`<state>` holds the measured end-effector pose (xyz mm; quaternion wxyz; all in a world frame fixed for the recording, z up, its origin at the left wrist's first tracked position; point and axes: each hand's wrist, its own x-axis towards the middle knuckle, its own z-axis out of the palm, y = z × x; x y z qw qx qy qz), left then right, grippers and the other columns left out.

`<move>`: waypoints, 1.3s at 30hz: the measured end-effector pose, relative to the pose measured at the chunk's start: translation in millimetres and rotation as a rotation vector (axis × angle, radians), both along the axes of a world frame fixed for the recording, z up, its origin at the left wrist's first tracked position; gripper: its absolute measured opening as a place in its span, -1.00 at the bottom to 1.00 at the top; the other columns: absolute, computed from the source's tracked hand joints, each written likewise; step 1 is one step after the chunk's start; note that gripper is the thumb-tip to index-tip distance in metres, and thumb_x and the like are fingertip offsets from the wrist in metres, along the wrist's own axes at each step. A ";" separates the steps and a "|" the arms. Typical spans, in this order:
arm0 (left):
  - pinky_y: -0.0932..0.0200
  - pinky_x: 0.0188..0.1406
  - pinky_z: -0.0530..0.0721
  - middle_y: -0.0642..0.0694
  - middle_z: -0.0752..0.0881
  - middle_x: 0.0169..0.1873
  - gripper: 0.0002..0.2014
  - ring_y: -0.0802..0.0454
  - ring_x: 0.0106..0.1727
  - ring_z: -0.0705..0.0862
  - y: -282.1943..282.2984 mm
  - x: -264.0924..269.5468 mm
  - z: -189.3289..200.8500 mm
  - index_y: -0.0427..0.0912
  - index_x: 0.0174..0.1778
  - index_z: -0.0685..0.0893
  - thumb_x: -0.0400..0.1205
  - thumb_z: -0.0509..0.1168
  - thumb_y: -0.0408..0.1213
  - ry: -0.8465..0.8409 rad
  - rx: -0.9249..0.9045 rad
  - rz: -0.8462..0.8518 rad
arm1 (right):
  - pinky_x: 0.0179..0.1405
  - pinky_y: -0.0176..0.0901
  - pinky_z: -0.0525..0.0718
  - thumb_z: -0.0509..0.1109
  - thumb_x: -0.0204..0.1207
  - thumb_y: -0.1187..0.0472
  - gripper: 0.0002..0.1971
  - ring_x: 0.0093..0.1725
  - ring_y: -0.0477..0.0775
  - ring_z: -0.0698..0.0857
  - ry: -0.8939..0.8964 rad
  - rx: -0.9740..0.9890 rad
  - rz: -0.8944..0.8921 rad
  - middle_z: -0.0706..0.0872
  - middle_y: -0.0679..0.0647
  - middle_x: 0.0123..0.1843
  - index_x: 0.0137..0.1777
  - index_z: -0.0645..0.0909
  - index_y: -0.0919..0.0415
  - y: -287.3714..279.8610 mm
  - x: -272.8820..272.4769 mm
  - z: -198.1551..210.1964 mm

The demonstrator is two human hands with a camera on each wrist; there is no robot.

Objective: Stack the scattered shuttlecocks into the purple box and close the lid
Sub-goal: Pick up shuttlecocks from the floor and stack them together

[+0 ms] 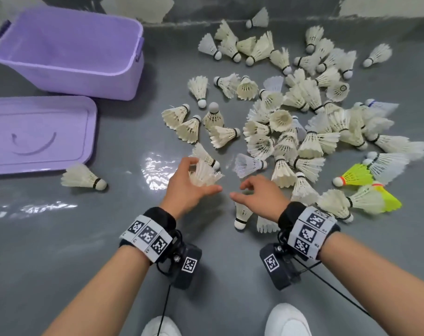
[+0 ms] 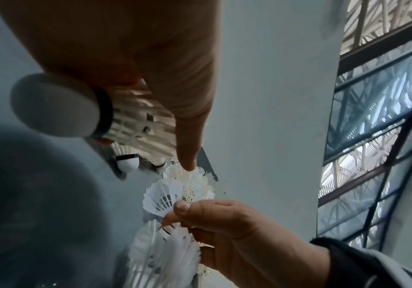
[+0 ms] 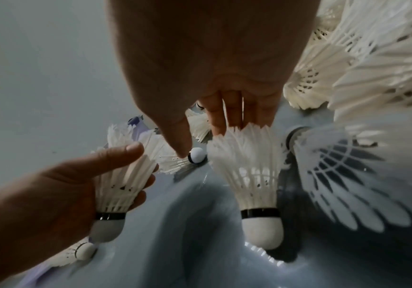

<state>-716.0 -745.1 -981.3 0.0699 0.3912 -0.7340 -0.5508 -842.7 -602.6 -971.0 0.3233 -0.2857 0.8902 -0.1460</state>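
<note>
My left hand (image 1: 198, 178) grips a white feather shuttlecock (image 1: 209, 175) by its skirt; in the left wrist view its cork (image 2: 57, 105) points back at the camera. My right hand (image 1: 240, 191) hovers just to the right, thumb apart from the fingers. Its fingertips (image 3: 224, 126) touch the feather tips of another shuttlecock (image 3: 246, 175) lying on the grey floor, cork toward me. The purple box (image 1: 68, 69) stands open and empty at the far left. Its lid (image 1: 36, 134) lies flat on the floor in front of it.
A big heap of white shuttlecocks (image 1: 303, 122) covers the floor ahead and to the right, with yellow ones (image 1: 356, 175) at its right edge. One lone shuttlecock (image 1: 85, 178) lies beside the lid. My white shoes (image 1: 288, 321) show at the bottom.
</note>
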 end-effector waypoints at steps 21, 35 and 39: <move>0.41 0.05 0.58 -0.01 0.61 0.14 -0.13 0.14 0.08 0.64 33.1 -5.2 -14.3 0.02 0.41 0.32 0.26 0.67 -0.22 0.037 0.116 -0.181 | -0.15 -0.06 0.61 0.44 0.49 0.05 -0.92 -0.27 0.01 0.63 -0.095 -0.547 -0.049 0.73 0.06 -0.25 -0.16 0.62 0.00 0.2 8.1 1.2; 0.35 -0.08 0.54 0.09 0.71 0.05 -0.40 0.15 0.04 0.66 54.4 -28.2 -29.3 0.02 0.25 0.54 0.35 0.56 0.07 -0.052 0.083 -0.257 | 0.07 -0.12 0.62 0.35 0.57 0.04 -0.84 -0.07 -0.11 0.69 -0.112 -0.492 -0.253 0.75 -0.14 -0.11 0.00 0.73 0.03 56.7 -18.8 0.2; 0.57 -0.25 0.46 0.17 0.64 -0.05 -0.44 0.28 -0.07 0.60 50.2 -27.9 -30.8 0.00 0.20 0.50 0.36 0.57 0.02 -0.089 0.050 -0.211 | 0.27 -0.15 0.52 0.44 0.43 0.19 -0.77 0.21 -0.06 0.62 -0.140 -0.255 -0.313 0.69 -0.07 0.18 0.09 0.67 -0.01 67.8 -40.4 -3.2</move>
